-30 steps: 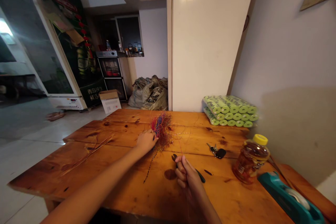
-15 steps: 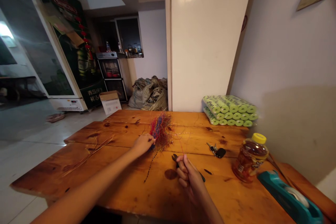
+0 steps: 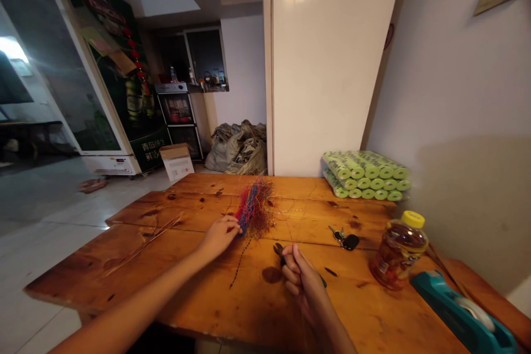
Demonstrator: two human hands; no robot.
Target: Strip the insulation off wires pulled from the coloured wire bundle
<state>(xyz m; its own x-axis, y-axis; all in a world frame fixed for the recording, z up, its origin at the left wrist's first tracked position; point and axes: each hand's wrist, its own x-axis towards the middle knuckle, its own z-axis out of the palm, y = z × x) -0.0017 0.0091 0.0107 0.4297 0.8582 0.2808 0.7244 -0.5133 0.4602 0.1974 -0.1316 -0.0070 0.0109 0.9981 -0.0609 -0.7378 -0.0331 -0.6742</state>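
Red and blue wiry strands make up the bundle (image 3: 251, 207), which lies on the wooden table (image 3: 357, 321) at the fingertips of the left hand (image 3: 219, 235); whether those fingers pinch it, I cannot tell. The right hand (image 3: 302, 279) is curled, thumb pressed to forefinger on what looks like a thin strand (image 3: 290, 232), partly covering the pliers (image 3: 278, 249). The bundle is probably light, springy and quick to snag, best gripped at its denser left side; a lone strand likely needs a fine pinch
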